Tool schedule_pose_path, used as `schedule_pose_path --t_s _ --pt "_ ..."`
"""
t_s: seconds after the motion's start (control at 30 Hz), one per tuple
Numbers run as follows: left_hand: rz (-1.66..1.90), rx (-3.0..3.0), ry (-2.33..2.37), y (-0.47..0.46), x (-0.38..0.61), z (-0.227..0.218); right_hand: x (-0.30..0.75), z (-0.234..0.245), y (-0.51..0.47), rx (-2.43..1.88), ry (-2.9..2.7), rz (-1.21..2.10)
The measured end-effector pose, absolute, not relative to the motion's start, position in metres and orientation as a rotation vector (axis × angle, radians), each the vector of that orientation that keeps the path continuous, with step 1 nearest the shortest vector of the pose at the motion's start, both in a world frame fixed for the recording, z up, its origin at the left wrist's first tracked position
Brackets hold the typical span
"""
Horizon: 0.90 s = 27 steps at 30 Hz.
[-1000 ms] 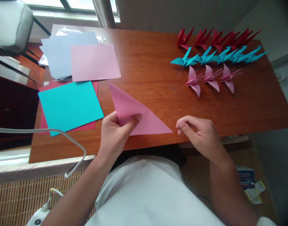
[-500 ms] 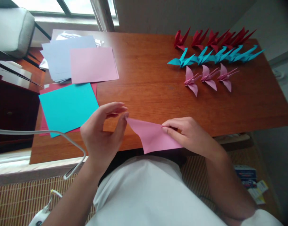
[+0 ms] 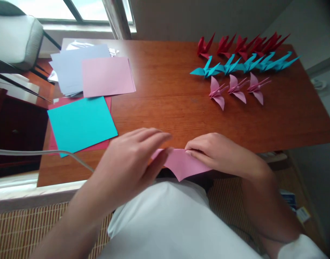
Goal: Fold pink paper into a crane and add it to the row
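Note:
A folded sheet of pink paper (image 3: pixel 181 162) is held in front of my body at the near table edge, one point hanging down. My right hand (image 3: pixel 208 151) pinches its upper right part between thumb and fingers. My left hand (image 3: pixel 138 154) is at its left end, with the thumb across the near side and the fingers reaching over the top edge. The left fingers are slightly blurred and cover the left corner. To the left of that hand lies a turquoise sheet (image 3: pixel 82 124) on top of red sheets (image 3: pixel 53 138).
Pink sheets (image 3: pixel 108 77) overlap a pale grey-blue stack (image 3: pixel 66 70) on the wooden table (image 3: pixel 159 86). At the back right stand rows of red cranes (image 3: pixel 204 46), turquoise cranes (image 3: pixel 208 68) and three pink cranes (image 3: pixel 217 93). A white cable (image 3: pixel 46 152) crosses the left edge.
My left hand has moved right along the pink paper, from its left corner toward my right hand. The paper's upper edge now lies more level and its lower point has shifted right.

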State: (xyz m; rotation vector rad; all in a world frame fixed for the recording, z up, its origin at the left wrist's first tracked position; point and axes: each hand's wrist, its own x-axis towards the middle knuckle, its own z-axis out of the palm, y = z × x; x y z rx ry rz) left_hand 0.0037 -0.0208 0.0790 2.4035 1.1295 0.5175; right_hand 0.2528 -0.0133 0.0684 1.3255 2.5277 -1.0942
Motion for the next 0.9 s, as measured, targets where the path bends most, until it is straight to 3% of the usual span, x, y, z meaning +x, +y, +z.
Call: schedule_pose_path --t_s 0.1,0.23,0.53,0.9 --pt "0.059 2.371 0.906 -0.021 0.021 0.071 0.243 0.072 -0.016 1.250 2.549 -1.087" --pt "-0.015 2.294 0.893 -0.018 0.029 0.061 0.239 0.077 -0.019 1.190 2.532 -1.096" --pt "0.201 2.260 0.988 -0.011 -0.005 0.050 0.273 0.077 -0.018 1.313 2.550 -1.295" --pt "0.734 2.044 1.359 -0.009 -0.014 0.038 0.305 0.067 -0.010 1.631 2.463 -1.495"
